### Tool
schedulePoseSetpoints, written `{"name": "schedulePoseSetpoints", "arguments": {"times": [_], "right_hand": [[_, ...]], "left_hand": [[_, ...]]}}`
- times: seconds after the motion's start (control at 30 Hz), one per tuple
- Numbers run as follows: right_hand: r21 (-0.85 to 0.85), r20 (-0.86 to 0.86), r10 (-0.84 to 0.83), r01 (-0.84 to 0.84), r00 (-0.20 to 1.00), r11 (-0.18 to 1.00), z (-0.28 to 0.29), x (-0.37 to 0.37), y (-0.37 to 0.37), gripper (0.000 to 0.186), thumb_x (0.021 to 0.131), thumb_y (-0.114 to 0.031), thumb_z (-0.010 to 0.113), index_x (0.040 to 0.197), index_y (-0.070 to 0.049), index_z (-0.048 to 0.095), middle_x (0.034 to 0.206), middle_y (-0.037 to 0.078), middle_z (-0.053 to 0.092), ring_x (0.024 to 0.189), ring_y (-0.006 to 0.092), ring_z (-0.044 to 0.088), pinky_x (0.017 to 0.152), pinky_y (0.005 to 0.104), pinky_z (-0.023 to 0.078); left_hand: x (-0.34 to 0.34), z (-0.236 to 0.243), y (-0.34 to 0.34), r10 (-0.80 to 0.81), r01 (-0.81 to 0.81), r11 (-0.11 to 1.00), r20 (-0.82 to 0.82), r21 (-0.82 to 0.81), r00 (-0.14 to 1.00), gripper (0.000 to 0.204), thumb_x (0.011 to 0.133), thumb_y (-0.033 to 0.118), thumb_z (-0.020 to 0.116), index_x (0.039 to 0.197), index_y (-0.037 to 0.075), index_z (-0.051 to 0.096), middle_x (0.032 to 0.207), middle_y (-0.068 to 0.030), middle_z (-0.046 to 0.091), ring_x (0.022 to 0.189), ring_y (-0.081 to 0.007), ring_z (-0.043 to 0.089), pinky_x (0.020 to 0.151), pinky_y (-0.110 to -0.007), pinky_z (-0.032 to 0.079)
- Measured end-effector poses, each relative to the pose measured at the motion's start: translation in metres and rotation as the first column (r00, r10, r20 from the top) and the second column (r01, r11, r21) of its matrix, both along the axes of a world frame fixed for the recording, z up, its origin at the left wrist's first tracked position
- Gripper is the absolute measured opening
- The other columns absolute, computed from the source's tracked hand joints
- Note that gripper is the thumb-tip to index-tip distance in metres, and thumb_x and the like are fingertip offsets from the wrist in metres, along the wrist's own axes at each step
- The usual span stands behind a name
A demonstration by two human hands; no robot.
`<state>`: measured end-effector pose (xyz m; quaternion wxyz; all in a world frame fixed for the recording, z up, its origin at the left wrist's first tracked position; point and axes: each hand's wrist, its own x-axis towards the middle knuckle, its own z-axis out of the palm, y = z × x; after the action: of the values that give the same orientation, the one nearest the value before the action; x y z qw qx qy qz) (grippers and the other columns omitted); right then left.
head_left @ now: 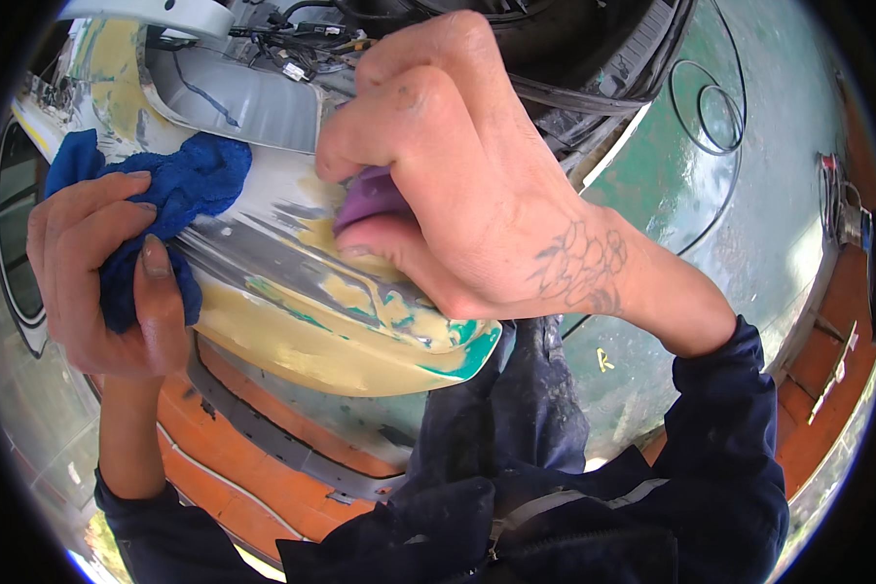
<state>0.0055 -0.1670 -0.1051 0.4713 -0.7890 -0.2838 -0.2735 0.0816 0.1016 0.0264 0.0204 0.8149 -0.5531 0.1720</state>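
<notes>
My left hand (107, 282) is closed around a crumpled blue cloth (190, 180), which lies against the car body panel at the left. My right hand (448, 165) is curled over the panel, thumb and fingers pinching a purple pad (372, 200). Most of that pad is hidden inside the fingers, so its exact kind does not show. Beneath both hands is a curved car body panel (292, 365), patched with yellowish filler, grey and white areas, and green spots near its right tip. Grey streaks run across its upper face between the hands.
Beyond the panel are a grey metal recess (243, 97), loose wiring (297, 44) and a black plastic housing (594, 58). A dark trim strip (273, 438) lies below, above orange floor tiles (214, 467). A thin black hose (715, 117) loops over the green floor at right.
</notes>
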Motion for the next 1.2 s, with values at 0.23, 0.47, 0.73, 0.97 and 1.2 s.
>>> {"name": "schedulePoseSetpoints", "arguments": {"times": [0.23,0.47,0.73,0.97,1.2], "right_hand": [[0.261,-0.265,-0.013,0.084,0.964,0.962,-0.011,-0.072,-0.035,0.046,0.071,0.015,0.067,0.116,0.003,0.061,0.112,0.021,0.063,0.094,0.0232,0.062,0.081,0.0318,0.05],[0.609,-0.271,0.287,-0.067,0.919,0.791,-0.037,-0.098,-0.011,0.035,0.075,0.002,0.082,0.11,0.002,0.081,0.108,0.018,0.078,0.086,0.0328,0.07,0.08,0.0404,0.055],[0.569,-0.269,0.254,-0.059,0.929,0.82,-0.046,-0.099,-0.005,0.044,0.078,-0.005,0.086,0.121,0.002,0.077,0.118,0.026,0.077,0.074,0.0221,0.065,0.064,0.0294,0.044],[0.49,-0.254,0.32,-0.164,0.913,0.856,-0.036,-0.078,-0.007,0.049,0.083,-0.005,0.08,0.13,0.004,0.073,0.129,0.029,0.073,0.062,0.0137,0.054,0.051,0.0262,0.038],[0.509,-0.27,0.332,-0.158,0.904,0.846,-0.031,-0.071,-0.007,0.051,0.08,-0.007,0.079,0.128,0.008,0.072,0.122,0.027,0.075,0.054,0.0119,0.056,0.048,0.025,0.047]], "left_hand": [[0.003,0.003,0.015,0.033,-0.031,0.997,-0.021,0.068,0.999,0.022,0.091,0.01,0.056,0.107,-0.002,0.065,0.116,-0.0238,0.072,0.108,-0.0339,0.067,0.104,-0.048,0.05],[-0.004,0.001,0.004,0.062,-0.059,0.997,-0.074,0.042,0.995,0.023,0.087,0.011,0.06,0.103,-0.006,0.063,0.108,-0.0275,0.07,0.102,-0.0356,0.066,0.101,-0.051,0.051],[-0.004,0.0,0.006,0.112,-0.109,0.993,-0.121,0.034,0.986,0.02,0.088,0.015,0.058,0.099,-0.002,0.06,0.109,-0.0254,0.069,0.105,-0.0358,0.066,0.107,-0.057,0.05],[-0.008,0.005,0.001,0.165,-0.159,0.986,-0.142,0.053,0.976,0.021,0.085,0.016,0.058,0.099,0.0,0.06,0.109,-0.0226,0.069,0.106,-0.0354,0.066,0.109,-0.057,0.048],[-0.011,0.006,-0.004,0.184,-0.17,0.978,-0.122,0.119,0.975,0.023,0.086,0.012,0.054,0.101,-0.002,0.062,0.115,-0.0248,0.07,0.109,-0.0336,0.068,0.105,-0.049,0.05]]}}
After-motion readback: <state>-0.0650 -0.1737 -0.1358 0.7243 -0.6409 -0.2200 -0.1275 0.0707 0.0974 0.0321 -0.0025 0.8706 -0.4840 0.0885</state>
